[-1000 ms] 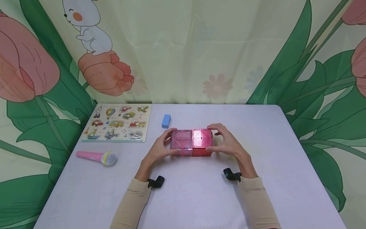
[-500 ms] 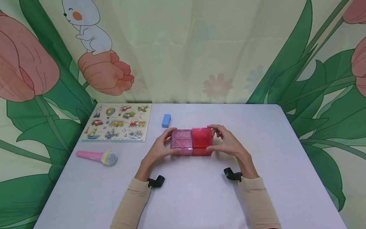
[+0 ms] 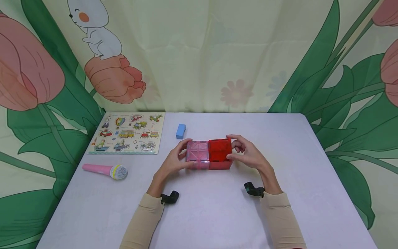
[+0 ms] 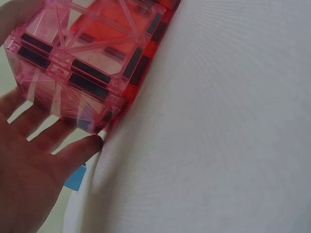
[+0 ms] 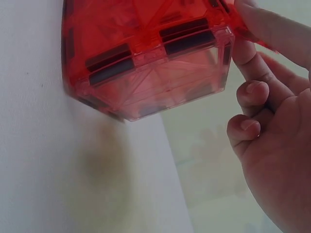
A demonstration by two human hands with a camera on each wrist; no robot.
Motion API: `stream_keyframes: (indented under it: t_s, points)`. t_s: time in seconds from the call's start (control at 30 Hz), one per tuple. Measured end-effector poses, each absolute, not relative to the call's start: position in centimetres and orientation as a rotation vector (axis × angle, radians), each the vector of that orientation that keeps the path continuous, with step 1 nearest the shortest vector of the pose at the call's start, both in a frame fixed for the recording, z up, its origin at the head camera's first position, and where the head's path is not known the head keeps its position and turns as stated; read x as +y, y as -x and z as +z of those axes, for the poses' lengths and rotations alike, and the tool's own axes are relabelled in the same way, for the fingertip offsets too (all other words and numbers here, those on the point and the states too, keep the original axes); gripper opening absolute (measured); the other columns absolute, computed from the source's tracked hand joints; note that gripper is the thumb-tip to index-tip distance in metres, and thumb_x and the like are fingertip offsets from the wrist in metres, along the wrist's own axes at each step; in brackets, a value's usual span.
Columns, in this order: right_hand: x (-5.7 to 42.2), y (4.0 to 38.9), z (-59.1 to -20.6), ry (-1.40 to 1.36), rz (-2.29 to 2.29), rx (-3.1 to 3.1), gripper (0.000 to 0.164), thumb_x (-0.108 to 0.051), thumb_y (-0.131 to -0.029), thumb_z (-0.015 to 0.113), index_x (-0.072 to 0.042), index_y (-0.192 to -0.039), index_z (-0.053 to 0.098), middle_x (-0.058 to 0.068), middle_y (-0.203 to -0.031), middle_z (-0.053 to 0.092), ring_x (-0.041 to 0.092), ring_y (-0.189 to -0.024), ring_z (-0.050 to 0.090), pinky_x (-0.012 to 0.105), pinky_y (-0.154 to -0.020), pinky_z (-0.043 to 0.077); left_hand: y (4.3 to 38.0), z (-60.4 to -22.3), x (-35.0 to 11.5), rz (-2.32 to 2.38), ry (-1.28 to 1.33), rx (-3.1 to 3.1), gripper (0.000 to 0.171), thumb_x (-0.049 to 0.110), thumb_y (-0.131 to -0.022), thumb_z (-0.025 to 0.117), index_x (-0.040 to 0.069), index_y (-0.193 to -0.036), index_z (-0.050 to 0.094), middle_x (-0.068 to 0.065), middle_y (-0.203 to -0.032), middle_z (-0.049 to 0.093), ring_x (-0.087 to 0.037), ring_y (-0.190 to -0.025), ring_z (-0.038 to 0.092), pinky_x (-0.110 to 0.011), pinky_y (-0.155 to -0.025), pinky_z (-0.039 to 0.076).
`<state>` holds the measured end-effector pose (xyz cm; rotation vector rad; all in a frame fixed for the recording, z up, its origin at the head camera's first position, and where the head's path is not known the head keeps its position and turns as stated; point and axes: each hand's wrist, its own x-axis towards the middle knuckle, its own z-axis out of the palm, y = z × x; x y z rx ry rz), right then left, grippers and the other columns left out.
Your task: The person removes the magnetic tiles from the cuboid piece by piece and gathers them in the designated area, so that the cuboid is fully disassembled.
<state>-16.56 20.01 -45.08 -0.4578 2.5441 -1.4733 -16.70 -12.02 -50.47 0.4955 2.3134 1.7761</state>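
Note:
Two joined cubes of see-through magnetic tiles stand mid-table, a pink cube (image 3: 198, 151) on the left and a red cube (image 3: 219, 165) on the right. My left hand (image 3: 174, 158) grips the pink cube's left end, thumb at the front, index finger at the back corner. With thumb and index finger, my right hand (image 3: 247, 152) pinches the red magnetic tile (image 3: 220, 150) on top of the red cube, at its right edge. In the right wrist view its other fingers (image 5: 252, 94) are curled beside the cube's pinkish side wall (image 5: 170, 85). Dark magnet strips line the tile edges.
A blue block (image 3: 180, 131) stands just behind the cubes. At the back left lies a vehicle puzzle board (image 3: 127, 134), with a pink toy microphone (image 3: 105, 171) in front of it. The white table (image 3: 199, 214) meets a printed curtain (image 3: 199, 69) at its back edge.
The red top tile has lost its glare and sits slightly askew, its right edge shifted. My right thumb has moved up and right onto that edge. The left hand has held still.

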Motion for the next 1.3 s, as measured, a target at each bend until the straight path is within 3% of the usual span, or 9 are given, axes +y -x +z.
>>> stream_keyframes:
  t_s: [0.2, 0.33, 0.63, 0.77, 0.9, 1.07, 1.3]
  points:
    - [20.0, 16.4, -45.1, 0.429, -1.456, 2.527, 0.041, -0.02, -0.088, 0.077, -0.006, -0.124, 0.062, 0.009, -0.093, 0.057, 0.022, -0.088, 0.05, 0.021, -0.069, 0.046, 16.7, -50.5, -12.1, 1.804, -0.493, 2.27, 0.088, 0.015, -0.078, 0.085, 0.018, -0.152, 0.038, -0.007, -0.15, 0.047, -0.028, -0.141, 0.044, -0.045, -0.118, 0.04]
    - [20.0, 16.3, -45.1, 0.419, -1.458, 2.503, 0.032, -0.02, -0.091, 0.073, -0.005, -0.118, 0.062, 0.01, -0.096, 0.065, 0.024, -0.09, 0.053, 0.023, -0.072, 0.049, 16.8, -50.5, -12.0, 1.79, -0.471, 2.26, 0.089, 0.014, -0.079, 0.084, 0.02, -0.153, 0.036, -0.008, -0.153, 0.043, -0.029, -0.144, 0.041, -0.044, -0.119, 0.038]
    - [20.2, 16.5, -45.0, 0.335, -1.571, 2.469, 0.035, -0.018, -0.096, 0.067, -0.005, -0.127, 0.056, 0.016, -0.111, 0.068, 0.023, -0.099, 0.064, 0.018, -0.085, 0.057, 16.3, -49.1, -11.8, 1.744, -0.441, 2.248, 0.091, 0.014, -0.08, 0.083, 0.01, -0.156, 0.031, -0.012, -0.156, 0.04, -0.032, -0.147, 0.037, -0.046, -0.119, 0.038]
    - [20.5, 16.8, -44.9, 0.324, -1.667, 2.497, 0.036, -0.019, -0.098, 0.065, -0.002, -0.129, 0.055, 0.019, -0.108, 0.068, 0.018, -0.087, 0.066, 0.017, -0.075, 0.057, 15.7, -47.8, -11.8, 1.779, -0.463, 2.228, 0.089, 0.013, -0.08, 0.083, 0.008, -0.154, 0.034, -0.014, -0.154, 0.042, -0.034, -0.145, 0.039, -0.047, -0.119, 0.036]
    - [20.7, 17.1, -44.5, 0.264, -1.798, 2.506, 0.038, -0.022, -0.099, 0.064, -0.002, -0.13, 0.055, 0.013, -0.101, 0.068, 0.019, -0.078, 0.067, 0.021, -0.067, 0.058, 15.5, -47.5, -11.8, 1.797, -0.485, 2.222, 0.088, 0.011, -0.08, 0.082, 0.008, -0.153, 0.034, -0.017, -0.153, 0.043, -0.034, -0.144, 0.04, -0.047, -0.12, 0.036]
    - [21.1, 17.7, -44.1, 0.143, -1.929, 2.519, 0.045, -0.024, -0.099, 0.063, -0.001, -0.136, 0.053, 0.008, -0.1, 0.067, 0.02, -0.077, 0.07, 0.023, -0.067, 0.061, 15.5, -47.6, -11.8, 1.806, -0.482, 2.211, 0.088, 0.01, -0.08, 0.082, 0.008, -0.153, 0.034, -0.017, -0.153, 0.042, -0.035, -0.144, 0.04, -0.048, -0.12, 0.036]
    - [21.8, 19.0, -44.4, -0.098, -1.996, 2.549, 0.051, -0.028, -0.099, 0.063, -0.005, -0.142, 0.052, 0.012, -0.111, 0.066, 0.024, -0.084, 0.071, 0.025, -0.07, 0.063, 15.5, -47.5, -11.7, 1.811, -0.479, 2.204, 0.088, 0.01, -0.081, 0.082, 0.005, -0.154, 0.033, -0.014, -0.154, 0.041, -0.034, -0.144, 0.039, -0.048, -0.12, 0.035]
